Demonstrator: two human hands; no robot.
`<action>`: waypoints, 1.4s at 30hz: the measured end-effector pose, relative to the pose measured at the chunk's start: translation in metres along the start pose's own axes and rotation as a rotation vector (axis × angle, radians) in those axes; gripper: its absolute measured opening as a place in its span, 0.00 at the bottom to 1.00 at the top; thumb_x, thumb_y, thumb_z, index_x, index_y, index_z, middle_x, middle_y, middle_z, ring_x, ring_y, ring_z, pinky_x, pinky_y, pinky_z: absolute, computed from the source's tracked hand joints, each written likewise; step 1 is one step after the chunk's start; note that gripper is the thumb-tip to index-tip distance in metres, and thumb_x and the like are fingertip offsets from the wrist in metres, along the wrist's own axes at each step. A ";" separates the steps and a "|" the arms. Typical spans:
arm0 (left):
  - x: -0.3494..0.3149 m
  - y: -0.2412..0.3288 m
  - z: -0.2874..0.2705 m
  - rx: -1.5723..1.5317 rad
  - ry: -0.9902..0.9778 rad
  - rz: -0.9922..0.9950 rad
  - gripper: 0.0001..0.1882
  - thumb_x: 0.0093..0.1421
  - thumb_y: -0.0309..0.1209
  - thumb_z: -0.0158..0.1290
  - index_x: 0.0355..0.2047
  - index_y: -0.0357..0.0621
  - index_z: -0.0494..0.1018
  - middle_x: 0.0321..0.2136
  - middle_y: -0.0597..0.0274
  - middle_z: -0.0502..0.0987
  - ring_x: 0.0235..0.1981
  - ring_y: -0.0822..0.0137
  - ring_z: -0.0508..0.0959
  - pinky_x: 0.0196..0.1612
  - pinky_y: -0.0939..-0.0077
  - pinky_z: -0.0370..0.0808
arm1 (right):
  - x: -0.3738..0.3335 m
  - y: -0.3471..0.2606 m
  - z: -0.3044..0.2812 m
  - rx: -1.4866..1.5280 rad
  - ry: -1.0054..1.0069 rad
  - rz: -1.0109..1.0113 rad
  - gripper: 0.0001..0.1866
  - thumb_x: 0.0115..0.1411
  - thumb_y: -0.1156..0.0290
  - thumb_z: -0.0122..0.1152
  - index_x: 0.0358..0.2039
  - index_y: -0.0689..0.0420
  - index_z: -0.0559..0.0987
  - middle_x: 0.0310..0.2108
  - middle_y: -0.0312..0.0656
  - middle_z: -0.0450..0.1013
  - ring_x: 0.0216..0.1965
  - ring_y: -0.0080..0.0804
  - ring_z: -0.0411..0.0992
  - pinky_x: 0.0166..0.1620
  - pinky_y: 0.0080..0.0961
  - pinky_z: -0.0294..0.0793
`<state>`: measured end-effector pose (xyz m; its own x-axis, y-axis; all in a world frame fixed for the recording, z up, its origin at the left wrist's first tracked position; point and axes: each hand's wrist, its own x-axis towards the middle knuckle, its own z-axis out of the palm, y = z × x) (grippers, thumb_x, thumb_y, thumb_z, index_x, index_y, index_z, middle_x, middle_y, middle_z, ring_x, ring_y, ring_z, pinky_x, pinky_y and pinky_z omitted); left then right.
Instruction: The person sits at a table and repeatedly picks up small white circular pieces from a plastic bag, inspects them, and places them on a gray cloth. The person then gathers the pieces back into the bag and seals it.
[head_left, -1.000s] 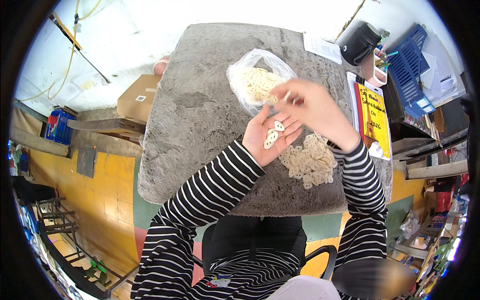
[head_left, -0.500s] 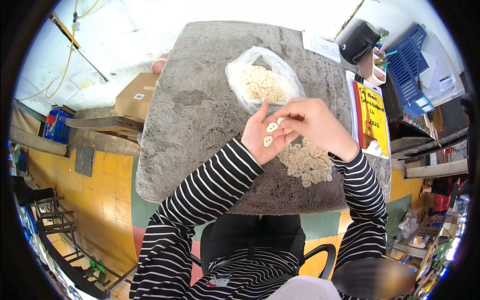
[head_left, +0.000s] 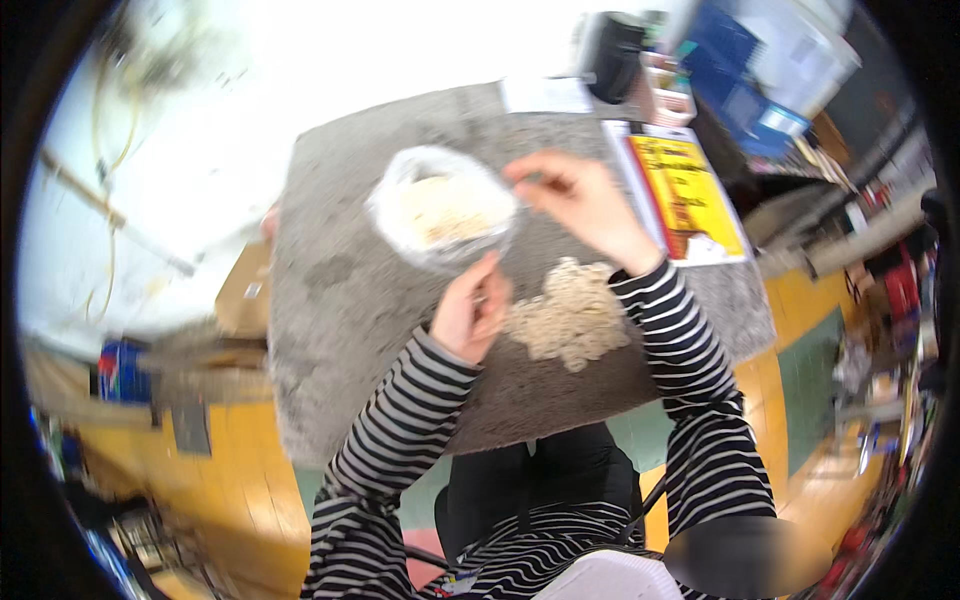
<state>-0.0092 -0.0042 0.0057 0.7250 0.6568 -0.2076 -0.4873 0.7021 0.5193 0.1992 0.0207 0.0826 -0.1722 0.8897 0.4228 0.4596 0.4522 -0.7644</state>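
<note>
My left hand is above the grey fleecy tabletop, fingers curled in toward the palm; blur hides what it holds. To its upper right my right hand hovers beside the plastic bag, thumb and fingers drawn together, and anything between them cannot be made out. The clear plastic bag lies with its mouth spread, holding a heap of small cream button-like pieces. A loose pile of the same pieces rests on the cloth, between my left hand and right forearm.
A yellow-covered booklet and a white paper lie along the table's right and far sides. Beyond stand a black round container, a pink pen holder and a blue rack. Left of the table sits a cardboard box.
My left palm, spread flat with a few cream pieces on it, has curled up. The right hand has pulled away from it toward the bag's right side. The whole view has shifted and blurred.
</note>
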 end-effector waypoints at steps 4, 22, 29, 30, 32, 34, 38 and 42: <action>0.001 0.012 0.008 0.442 0.274 0.411 0.22 0.71 0.40 0.46 0.17 0.55 0.63 0.13 0.77 0.58 0.12 0.81 0.54 0.15 0.83 0.49 | -0.048 0.034 -0.015 -0.041 -0.075 0.085 0.15 0.60 0.65 0.65 0.44 0.60 0.82 0.40 0.50 0.79 0.42 0.40 0.78 0.47 0.33 0.77; 0.076 0.058 -0.001 1.936 0.439 1.067 0.15 0.68 0.32 0.46 0.33 0.30 0.75 0.33 0.50 0.75 0.35 0.51 0.74 0.43 0.58 0.69 | -0.162 0.061 -0.005 -0.327 -0.008 -0.168 0.27 0.58 0.54 0.64 0.53 0.56 0.73 0.53 0.50 0.66 0.54 0.50 0.65 0.59 0.44 0.63; 0.057 -0.039 0.035 2.013 -0.162 0.902 0.13 0.68 0.30 0.46 0.46 0.35 0.75 0.47 0.50 0.75 0.49 0.49 0.73 0.55 0.58 0.67 | -0.155 0.071 0.000 -0.329 0.082 -0.170 0.10 0.62 0.69 0.57 0.38 0.61 0.71 0.40 0.47 0.64 0.43 0.45 0.69 0.45 0.36 0.71; 0.058 -0.045 0.037 2.035 -0.231 0.841 0.14 0.68 0.30 0.46 0.48 0.35 0.75 0.49 0.51 0.74 0.51 0.49 0.72 0.57 0.58 0.66 | -0.154 0.073 -0.001 -0.277 0.112 -0.136 0.09 0.63 0.70 0.57 0.37 0.61 0.71 0.39 0.47 0.64 0.42 0.46 0.69 0.44 0.36 0.72; 0.057 -0.049 0.039 2.021 -0.253 0.813 0.16 0.67 0.30 0.46 0.52 0.36 0.73 0.51 0.52 0.73 0.54 0.51 0.71 0.59 0.58 0.65 | -0.154 0.075 -0.003 -0.177 0.172 -0.040 0.07 0.63 0.71 0.55 0.36 0.62 0.70 0.38 0.47 0.64 0.38 0.48 0.71 0.43 0.37 0.73; 0.055 -0.049 0.040 1.947 -0.259 0.835 0.16 0.68 0.30 0.46 0.52 0.36 0.73 0.50 0.51 0.74 0.53 0.51 0.72 0.58 0.59 0.67 | -0.154 0.076 -0.007 -0.112 0.330 -0.087 0.08 0.64 0.72 0.55 0.39 0.63 0.72 0.36 0.49 0.67 0.35 0.49 0.73 0.40 0.37 0.74; 0.056 -0.048 0.036 1.716 -0.185 0.811 0.16 0.71 0.32 0.43 0.50 0.34 0.73 0.47 0.51 0.76 0.48 0.57 0.76 0.55 0.66 0.69 | -0.152 0.080 -0.014 -0.034 0.514 -0.032 0.08 0.65 0.72 0.56 0.37 0.64 0.75 0.34 0.50 0.71 0.37 0.50 0.73 0.42 0.36 0.74; 0.059 -0.044 0.020 1.177 -0.116 0.550 0.18 0.73 0.36 0.42 0.50 0.33 0.72 0.45 0.53 0.76 0.45 0.64 0.76 0.54 0.74 0.70 | -0.150 0.083 -0.019 -0.021 0.562 0.015 0.07 0.64 0.73 0.57 0.36 0.64 0.77 0.32 0.51 0.73 0.37 0.50 0.73 0.42 0.37 0.73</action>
<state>0.0652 -0.0020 -0.0129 0.6343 0.7104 0.3051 -0.0586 -0.3493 0.9352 0.2792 -0.0767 -0.0349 0.3225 0.7228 0.6111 0.4769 0.4336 -0.7646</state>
